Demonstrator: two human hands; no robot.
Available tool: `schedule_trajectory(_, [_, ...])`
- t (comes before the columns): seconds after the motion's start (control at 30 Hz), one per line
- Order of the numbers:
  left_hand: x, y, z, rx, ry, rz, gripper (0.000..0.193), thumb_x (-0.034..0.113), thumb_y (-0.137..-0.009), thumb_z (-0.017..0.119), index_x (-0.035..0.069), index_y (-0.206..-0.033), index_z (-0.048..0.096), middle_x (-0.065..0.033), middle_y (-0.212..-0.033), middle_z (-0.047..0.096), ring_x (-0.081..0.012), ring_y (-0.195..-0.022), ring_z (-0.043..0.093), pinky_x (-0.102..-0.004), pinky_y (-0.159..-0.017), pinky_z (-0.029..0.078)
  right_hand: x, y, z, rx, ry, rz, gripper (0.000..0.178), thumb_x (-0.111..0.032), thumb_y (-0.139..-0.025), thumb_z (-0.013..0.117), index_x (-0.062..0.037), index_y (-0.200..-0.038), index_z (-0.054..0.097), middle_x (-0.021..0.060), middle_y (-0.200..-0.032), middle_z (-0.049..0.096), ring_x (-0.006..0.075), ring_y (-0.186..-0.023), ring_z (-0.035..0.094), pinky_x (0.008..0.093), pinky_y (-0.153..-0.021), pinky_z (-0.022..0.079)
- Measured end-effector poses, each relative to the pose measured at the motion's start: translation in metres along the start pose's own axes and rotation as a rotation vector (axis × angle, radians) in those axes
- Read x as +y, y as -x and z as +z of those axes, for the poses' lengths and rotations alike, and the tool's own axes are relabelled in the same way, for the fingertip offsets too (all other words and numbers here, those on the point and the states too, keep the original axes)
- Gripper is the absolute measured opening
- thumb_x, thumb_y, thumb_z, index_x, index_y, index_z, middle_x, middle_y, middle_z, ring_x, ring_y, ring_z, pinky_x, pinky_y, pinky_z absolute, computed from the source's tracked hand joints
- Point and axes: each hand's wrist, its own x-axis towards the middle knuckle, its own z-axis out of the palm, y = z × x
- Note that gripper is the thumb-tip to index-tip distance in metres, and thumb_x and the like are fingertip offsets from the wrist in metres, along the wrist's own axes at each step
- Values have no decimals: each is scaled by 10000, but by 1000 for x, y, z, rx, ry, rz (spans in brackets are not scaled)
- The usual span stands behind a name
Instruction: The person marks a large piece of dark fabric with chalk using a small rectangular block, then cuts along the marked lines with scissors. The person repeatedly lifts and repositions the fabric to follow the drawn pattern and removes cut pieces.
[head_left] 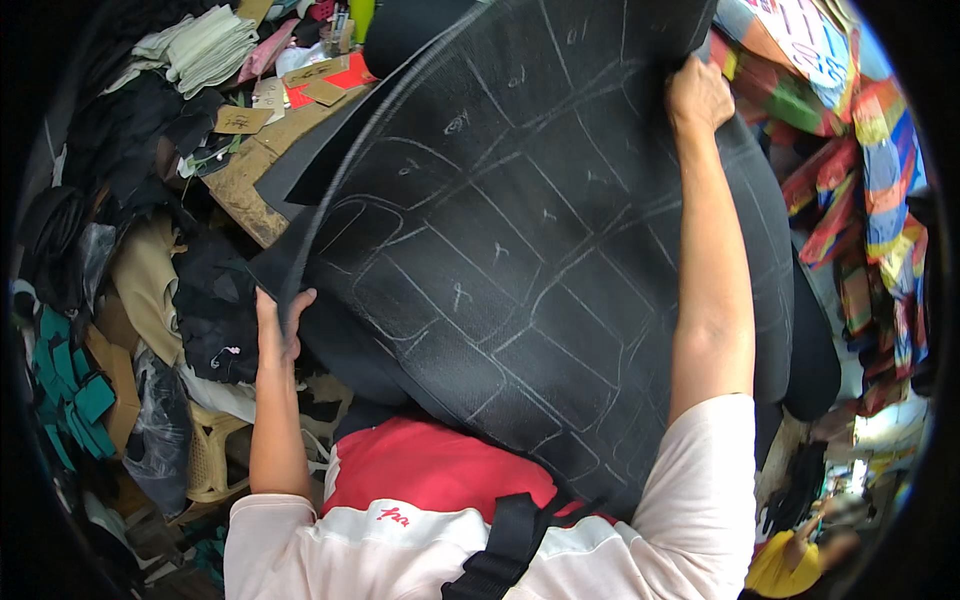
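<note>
A large black sheet of fabric-like material [560, 230] is held up in front of me. Pale chalk-like outlines of pattern pieces and small marks cover its face, and it bends in soft folds. My right hand [698, 97] is closed in a fist on its far right edge, the arm stretched out. At the left edge of the sheet is my left hand [283, 322], lower and nearer to me. That edge runs between its thumb and fingers. The sheet's lower part hangs down against my front and hides what is behind it.
Behind the sheet is a worn wooden tabletop [240, 195] with card tags and red paper. Folded pale cloths [210, 45] and dark fabric heaps crowd the left, above a beige plastic stool [213, 450]. Colourful striped bags [885, 180] line the right. A person in yellow [790, 565] is at lower right.
</note>
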Motion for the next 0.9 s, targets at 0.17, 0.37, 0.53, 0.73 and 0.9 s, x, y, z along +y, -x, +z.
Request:
schedule_trajectory(0.17, [10, -30, 1, 361, -931, 517, 901, 189, -623, 818, -29, -1342, 322, -218, -1255, 484, -317, -1106, 525, -356, -929, 423, -15, 16, 25, -196, -40, 4, 237, -247, -827, 528, -113, -995, 629, 158, -1041, 593, 338, -894, 634, 441, -732, 519])
schedule_trajectory(0.37, [60, -90, 31, -106, -383, 508, 493, 196, -750, 732, -79, -1112, 542, -142, -988, 643, -247, -935, 617, -327, -842, 474, -11, -10, 33, -54, 12, 36, 289, -353, -806, 591, -168, -1027, 621, 141, -985, 602, 345, -867, 632, 452, -717, 509])
schedule_trajectory(0.53, [104, -138, 45, -112, -140, 311, 374, 153, -783, 702, -66, -1050, 559, -129, -896, 646, -178, -700, 636, -288, -640, 525, -4, -46, 51, 65, -62, 137, 308, -378, -816, 574, -235, -1088, 598, 165, -1003, 570, 359, -863, 620, 458, -722, 499])
schedule_trajectory(0.73, [20, -159, 40, -50, -597, 360, 432, 182, -685, 758, -63, -1003, 599, -161, -914, 661, -227, -841, 633, -337, -762, 486, -18, -25, 69, 91, -286, 54, 605, -497, -773, 628, -68, -1177, 492, 233, -1068, 505, 413, -924, 572, 459, -791, 477])
schedule_trajectory(0.9, [-4, -142, 25, -243, -637, 373, 404, 190, -667, 755, -66, -942, 605, -181, -904, 652, -271, -841, 631, -344, -779, 473, -46, 32, 70, 229, -627, -161, 789, -562, -690, 700, 17, -1157, 433, 230, -1115, 443, 389, -1059, 484, 431, -853, 431])
